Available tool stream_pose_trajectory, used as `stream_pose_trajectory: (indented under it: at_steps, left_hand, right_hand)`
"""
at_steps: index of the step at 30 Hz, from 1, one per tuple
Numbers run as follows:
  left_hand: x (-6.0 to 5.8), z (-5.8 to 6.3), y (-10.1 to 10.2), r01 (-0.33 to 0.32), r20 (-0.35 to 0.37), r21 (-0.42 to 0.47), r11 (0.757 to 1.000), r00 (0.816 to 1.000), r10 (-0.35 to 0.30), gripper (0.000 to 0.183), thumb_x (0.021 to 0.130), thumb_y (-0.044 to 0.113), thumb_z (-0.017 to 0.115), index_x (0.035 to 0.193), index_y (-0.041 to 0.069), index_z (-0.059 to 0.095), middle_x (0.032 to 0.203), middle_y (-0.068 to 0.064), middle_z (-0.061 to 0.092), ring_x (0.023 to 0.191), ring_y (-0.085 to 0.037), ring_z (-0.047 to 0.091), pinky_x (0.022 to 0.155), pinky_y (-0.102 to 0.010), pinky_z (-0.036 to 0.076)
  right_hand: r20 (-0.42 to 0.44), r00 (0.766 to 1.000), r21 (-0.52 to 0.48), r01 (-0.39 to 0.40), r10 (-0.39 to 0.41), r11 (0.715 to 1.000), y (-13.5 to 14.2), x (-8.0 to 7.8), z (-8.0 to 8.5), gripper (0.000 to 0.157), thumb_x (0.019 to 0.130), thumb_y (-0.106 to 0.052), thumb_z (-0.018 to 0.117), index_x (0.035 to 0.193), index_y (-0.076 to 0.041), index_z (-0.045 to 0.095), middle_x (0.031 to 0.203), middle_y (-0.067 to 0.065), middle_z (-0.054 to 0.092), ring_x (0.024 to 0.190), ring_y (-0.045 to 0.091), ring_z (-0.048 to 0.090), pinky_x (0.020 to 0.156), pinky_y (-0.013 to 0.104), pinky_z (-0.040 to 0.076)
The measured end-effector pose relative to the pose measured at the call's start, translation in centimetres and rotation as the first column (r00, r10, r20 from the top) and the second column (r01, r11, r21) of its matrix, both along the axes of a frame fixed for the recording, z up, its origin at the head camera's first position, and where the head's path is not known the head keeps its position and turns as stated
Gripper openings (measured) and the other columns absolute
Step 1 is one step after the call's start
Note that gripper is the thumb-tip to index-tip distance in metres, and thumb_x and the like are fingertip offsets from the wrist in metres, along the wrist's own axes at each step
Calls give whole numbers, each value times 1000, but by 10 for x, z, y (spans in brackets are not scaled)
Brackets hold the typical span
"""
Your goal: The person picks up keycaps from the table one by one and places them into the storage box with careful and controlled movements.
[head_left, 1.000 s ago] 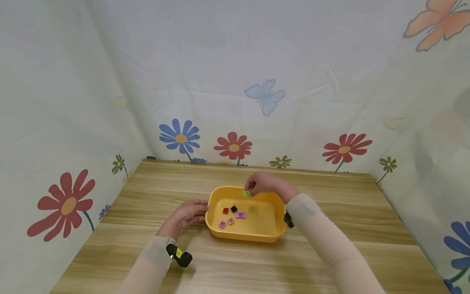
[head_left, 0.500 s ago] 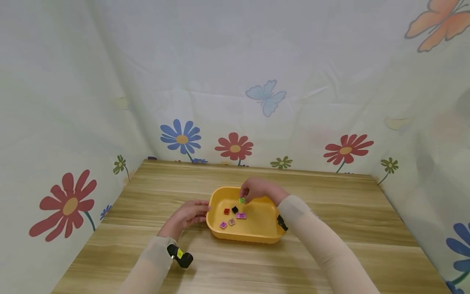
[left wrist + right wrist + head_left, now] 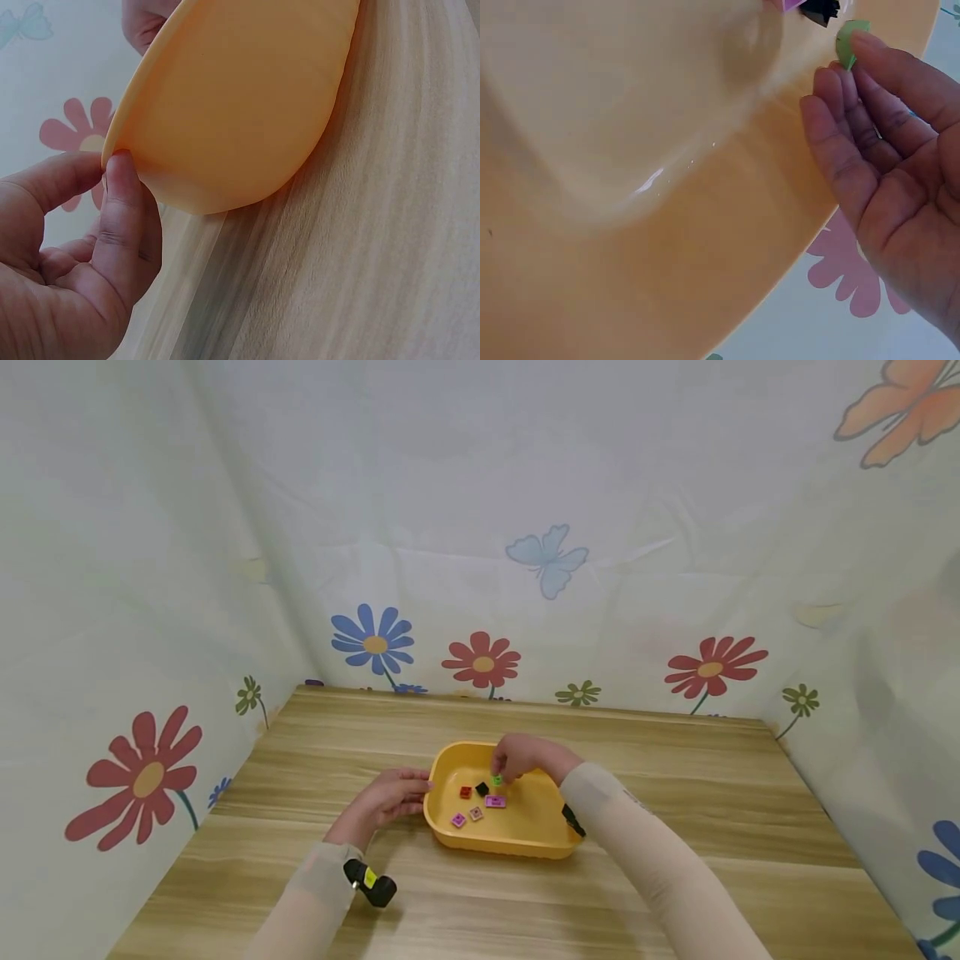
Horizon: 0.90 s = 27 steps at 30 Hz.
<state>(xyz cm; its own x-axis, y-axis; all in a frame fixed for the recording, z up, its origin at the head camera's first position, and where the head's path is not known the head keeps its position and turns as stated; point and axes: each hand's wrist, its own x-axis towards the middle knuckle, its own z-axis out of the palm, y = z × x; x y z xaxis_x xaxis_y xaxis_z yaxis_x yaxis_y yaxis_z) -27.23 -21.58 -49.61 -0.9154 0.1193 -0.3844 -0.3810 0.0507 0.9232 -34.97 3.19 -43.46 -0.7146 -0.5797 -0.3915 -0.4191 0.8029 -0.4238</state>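
A yellow-orange plastic tub (image 3: 506,843) stands on the table, and my left hand (image 3: 390,795) pinches its left rim between thumb and finger, as the left wrist view shows. My right hand (image 3: 522,754) is inside the tub near its back wall, pinching a small green keycap (image 3: 849,43) between thumb and fingertips. On the tub floor close by lie a black keycap (image 3: 482,789), a red one and a wide pink keycap (image 3: 495,802). Nearer the front left are a beige-pink keycap (image 3: 476,814) and a small pink keycap (image 3: 458,820). Whether the green keycap touches the floor I cannot tell.
The tub sits on a wood-grain table (image 3: 660,768). A pale curtain (image 3: 420,552) printed with flowers and butterflies hangs behind and at both sides. Black cameras are strapped to both wrists, the left wrist camera (image 3: 371,883) lying above the table.
My right hand has lowered the green keycap from the back rim into the tub, bringing it near the black and wide pink keycaps. The left hand has kept its grip on the rim.
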Motion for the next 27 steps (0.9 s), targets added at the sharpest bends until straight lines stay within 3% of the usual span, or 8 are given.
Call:
stream_pose_trajectory:
  at_steps: [9,17,27]
  left_hand:
    - [0,1,-1,3,2,4,1000,1000,-3,44,98,6,62,137,-13,53,90,-2,73,76,-8,67,65,-18,59]
    - [0,0,-1,17,5,10,1000,1000,-18,45,98,5,62,138,-14,51,88,-1,72,75,-8,67,65,-18,59]
    - [0,2,-1,16,12,2,1000,1000,-16,45,98,6,62,138,-13,52,88,-1,72,74,-8,66,64,-17,58]
  right_hand:
    - [82,996,45,27,-31,999,-2,0,-4,11,88,6,69,87,-5,69,78,1,58,70,15,51,70,29,48]
    - [115,992,107,43,-56,993,-2,-3,-12,21,87,8,69,78,-11,64,77,1,57,67,13,51,64,24,46]
    - [146,984,177,75,-102,981,-3,-1,-9,29,86,10,69,71,-12,57,71,0,53,62,13,48,62,25,43]
